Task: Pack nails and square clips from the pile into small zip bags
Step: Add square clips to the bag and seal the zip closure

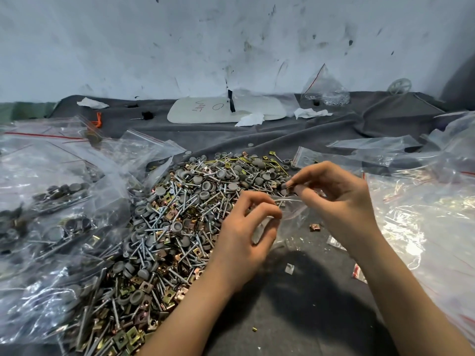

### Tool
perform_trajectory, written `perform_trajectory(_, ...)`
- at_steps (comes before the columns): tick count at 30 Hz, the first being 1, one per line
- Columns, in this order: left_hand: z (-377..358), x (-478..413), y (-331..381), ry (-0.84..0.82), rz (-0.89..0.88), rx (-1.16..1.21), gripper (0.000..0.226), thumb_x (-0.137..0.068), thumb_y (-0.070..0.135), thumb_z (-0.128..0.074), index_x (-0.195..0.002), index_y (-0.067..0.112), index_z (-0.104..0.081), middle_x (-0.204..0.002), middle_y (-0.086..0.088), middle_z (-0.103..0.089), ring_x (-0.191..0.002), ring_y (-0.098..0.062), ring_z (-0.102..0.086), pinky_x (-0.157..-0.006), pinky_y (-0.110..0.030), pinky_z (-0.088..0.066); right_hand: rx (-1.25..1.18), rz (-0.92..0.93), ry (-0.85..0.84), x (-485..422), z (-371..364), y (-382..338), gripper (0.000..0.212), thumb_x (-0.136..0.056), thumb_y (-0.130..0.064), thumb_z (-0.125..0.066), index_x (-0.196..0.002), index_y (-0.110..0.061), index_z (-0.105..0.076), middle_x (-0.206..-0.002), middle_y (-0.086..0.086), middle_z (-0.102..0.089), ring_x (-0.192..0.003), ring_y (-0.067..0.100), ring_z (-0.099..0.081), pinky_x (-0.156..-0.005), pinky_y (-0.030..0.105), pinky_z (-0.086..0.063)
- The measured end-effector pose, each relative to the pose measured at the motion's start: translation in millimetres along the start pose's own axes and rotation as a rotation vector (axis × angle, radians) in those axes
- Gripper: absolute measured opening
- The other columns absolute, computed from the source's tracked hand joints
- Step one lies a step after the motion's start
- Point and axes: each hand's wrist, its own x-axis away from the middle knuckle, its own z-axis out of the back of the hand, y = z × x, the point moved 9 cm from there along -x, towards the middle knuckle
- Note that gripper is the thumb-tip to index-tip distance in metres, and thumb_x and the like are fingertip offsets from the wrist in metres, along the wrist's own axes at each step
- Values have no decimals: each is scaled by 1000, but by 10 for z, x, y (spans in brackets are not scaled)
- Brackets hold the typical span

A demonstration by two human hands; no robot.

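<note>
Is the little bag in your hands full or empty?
Empty, it seems: the small zip bag held by the left hand and right hand looks clear, with only grey cloth showing through.

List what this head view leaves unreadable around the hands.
1. Contents of the small clear zip bag: head view, left hand and glare hide them.
2. The small dark parts in the right hand's fingers: head view, too small to name.
3. Count in the clear filled bags, left: head view, cut by the edge.
</note>
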Motion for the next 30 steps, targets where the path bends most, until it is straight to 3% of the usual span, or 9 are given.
perform_trajectory(4,32,-8,7,21,1,-1,11,-84,10,-60,-93,7,-65,-104,-3,-55,-100,-7,-53,-89,-13,-39,93,-40,-70,10,-60,60,14,-83,-2,-69,-88,-14,-69,-88,6,-69,-82,22,-65,-73,28,-51)
perform_trajectory(10,112,-15,3,97,22,-26,5,-86,5,-64,-91,5,-65,-102,-4,-56,-99,-4,-53,-87,-10,-39,151,-143,94,-53,262,122,21,-85,-1,-64,-80,-20,-69,-76,-3,-71,-71,8,-65,-64,16,-50)
perform_trajectory(12,156,-16,-20,133,39,-35,7,-85,2,-65,-91,4,-65,-101,-5,-57,-98,-3,-53,-87,-9,-38,382,-304,-54,-49,273,342,18,-84,-4,-66,-80,-21,-68,-76,-1,-69,-69,12,-62,-62,21,-48)
perform_trajectory(14,196,-16,-27,163,47,-43,7,-84,2,-65,-90,5,-65,-100,-5,-57,-97,-2,-53,-86,-8,-38,610,-505,-354,80,186,650,11,-82,-11,-72,-84,-20,-67,-81,0,-67,-71,12,-61,-60,21,-45)
perform_trajectory(16,223,-18,-29,185,50,-48,7,-83,1,-64,-89,5,-65,-99,-5,-57,-96,-3,-53,-86,-10,-39,769,-593,-564,209,134,848,14,-77,-15,-77,-87,-17,-68,-83,0,-66,-74,12,-60,-63,24,-46)
perform_trajectory(20,220,-23,-21,176,54,-46,8,-82,0,-64,-89,4,-65,-99,-5,-57,-95,-3,-53,-86,-10,-39,849,-531,-606,179,83,876,14,-79,-13,-76,-79,-21,-64,-75,-4,-63,-70,10,-56,-58,15,-39)
perform_trajectory(22,217,-23,-24,171,61,-46,8,-82,1,-64,-89,4,-65,-99,-5,-57,-95,-2,-53,-86,-9,-39,762,-500,-552,151,66,852,11,-85,-14,-70,-82,-21,-62,-74,-5,-64,-68,7,-58,-59,16,-41)
perform_trajectory(26,216,-27,-33,170,64,-43,8,-82,0,-64,-90,5,-64,-99,-5,-57,-95,-2,-52,-86,-8,-39,217,-489,-285,79,58,694,16,-92,-1,-57,-85,-13,-64,-68,-3,-66,-59,9,-60,-55,16,-48)
perform_trajectory(30,143,-21,-21,113,47,-40,11,-82,-2,-67,-91,5,-65,-101,-6,-57,-97,-5,-53,-87,-10,-39,32,-144,101,-60,262,240,22,-91,-1,-58,-88,-21,-66,-73,-11,-68,-66,3,-59,-62,14,-49)
